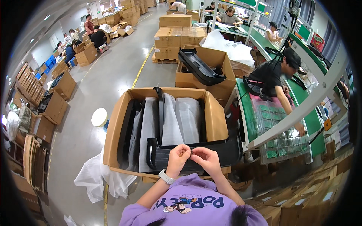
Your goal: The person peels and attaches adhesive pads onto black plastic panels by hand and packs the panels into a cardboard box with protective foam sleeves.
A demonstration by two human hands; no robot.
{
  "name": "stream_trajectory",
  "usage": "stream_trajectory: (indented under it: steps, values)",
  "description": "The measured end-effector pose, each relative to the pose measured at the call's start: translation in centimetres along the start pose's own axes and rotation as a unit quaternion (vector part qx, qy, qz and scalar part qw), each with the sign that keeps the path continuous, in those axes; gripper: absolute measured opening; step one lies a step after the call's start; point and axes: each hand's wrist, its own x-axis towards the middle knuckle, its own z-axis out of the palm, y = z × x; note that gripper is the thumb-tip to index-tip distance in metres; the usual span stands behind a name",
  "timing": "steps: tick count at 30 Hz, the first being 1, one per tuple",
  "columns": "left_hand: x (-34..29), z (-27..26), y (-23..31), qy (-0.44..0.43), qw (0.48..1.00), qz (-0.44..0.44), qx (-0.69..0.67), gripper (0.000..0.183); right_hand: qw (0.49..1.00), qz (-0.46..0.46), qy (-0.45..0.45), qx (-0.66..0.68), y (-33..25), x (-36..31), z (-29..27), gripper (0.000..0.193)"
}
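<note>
My left hand and my right hand meet in front of my chest, fingertips pinched together. Something small and dark seems to be between them, too small to name. Just beneath them a long black plastic panel with raised ends lies across the near edge of an open cardboard box. Inside the box stand more black panels, several sheets of white foam wrap among them.
Behind the box, a second carton holds a black plastic tray. On the right, a co-worker reaches over a green workbench with trays of green boards. White wrap lies on the left floor near a round white-topped bucket.
</note>
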Motion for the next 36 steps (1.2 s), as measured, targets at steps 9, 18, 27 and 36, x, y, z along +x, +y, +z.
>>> stream_trajectory:
  steps: [9,18,27,36]
  values:
    - [0.1,-0.2,0.6,-0.037,0.998,-0.055,0.011,0.004,0.998,0.053,0.016,0.042,0.7,0.4,-0.5,0.010]
    - [1.2,-1.1,0.4,0.050,0.974,-0.097,-0.198,0.011,0.986,0.050,0.125,0.098,0.9,0.7,-3.4,0.006]
    - [0.4,0.8,-0.3,-0.070,0.997,-0.041,-0.014,0.024,0.999,0.011,0.040,0.017,0.4,0.3,0.5,0.006]
    - [0.2,-0.3,-0.6,-0.037,0.998,-0.042,-0.026,0.026,0.983,0.096,0.060,0.148,0.6,0.8,-0.3,0.006]
